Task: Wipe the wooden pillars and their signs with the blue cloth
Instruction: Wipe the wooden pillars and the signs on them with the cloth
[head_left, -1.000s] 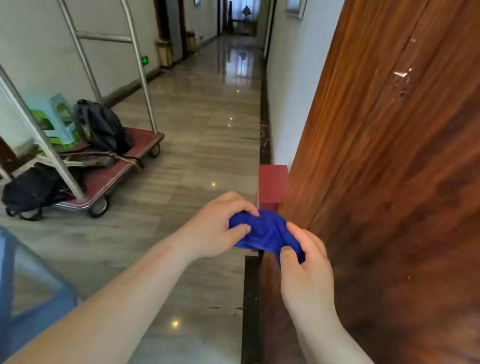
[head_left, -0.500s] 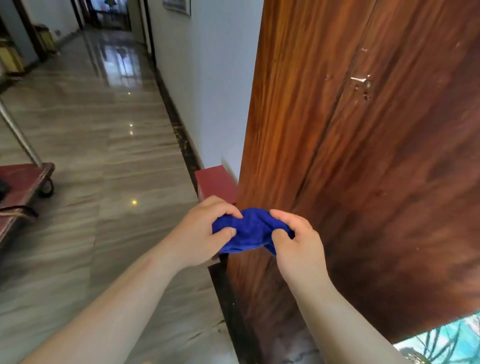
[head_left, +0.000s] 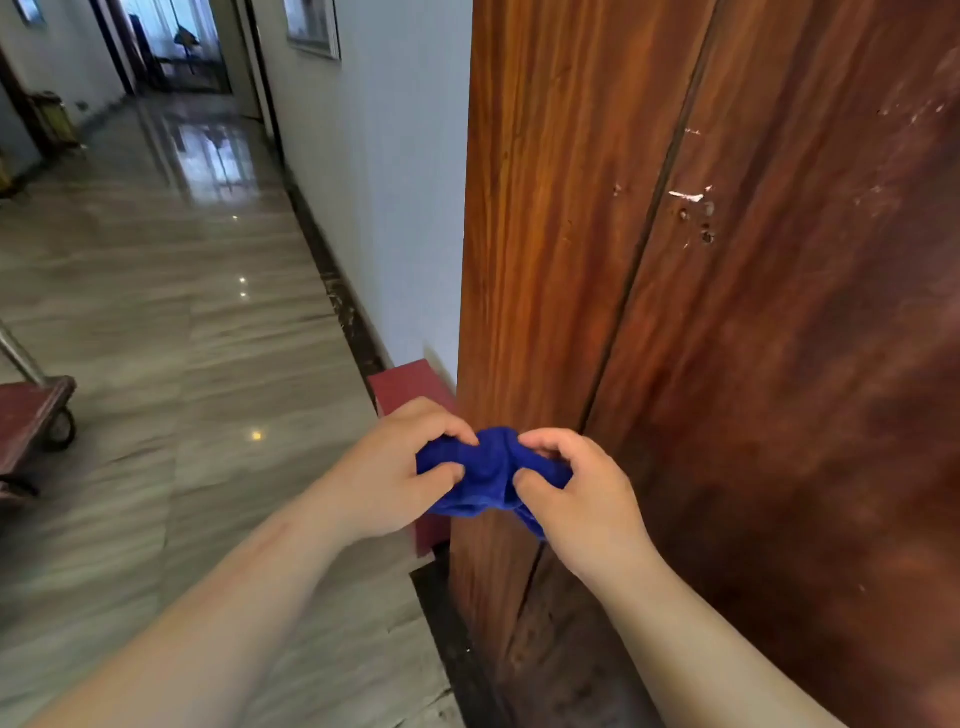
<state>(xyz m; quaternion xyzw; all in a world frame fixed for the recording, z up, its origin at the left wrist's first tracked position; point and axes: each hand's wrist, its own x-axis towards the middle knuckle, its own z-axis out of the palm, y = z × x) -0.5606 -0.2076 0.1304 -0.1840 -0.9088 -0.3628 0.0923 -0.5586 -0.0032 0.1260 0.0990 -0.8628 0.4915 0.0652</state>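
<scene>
A bunched blue cloth (head_left: 485, 475) is held between both hands at mid-frame, in front of the corner of a tall reddish-brown wooden pillar (head_left: 753, 312). My left hand (head_left: 395, 473) pinches the cloth's left side with thumb and fingers. My right hand (head_left: 576, 493) grips its right side, just in front of the pillar's vertical groove. The cloth does not touch the wood as far as I can tell. The pillar face carries white scratches and small holes at upper right. No sign is in view.
A dark red box (head_left: 415, 389) sits on the floor against the white wall (head_left: 395, 182) behind the pillar. The glossy tiled corridor floor (head_left: 208, 364) runs away to the upper left. A luggage cart's red platform and wheel (head_left: 36, 421) show at the left edge.
The view has swung right, so the luggage cart with bags has slid almost out of frame and the pillar fills more of it. Both hands stay on the cloth, bunching it tighter.
</scene>
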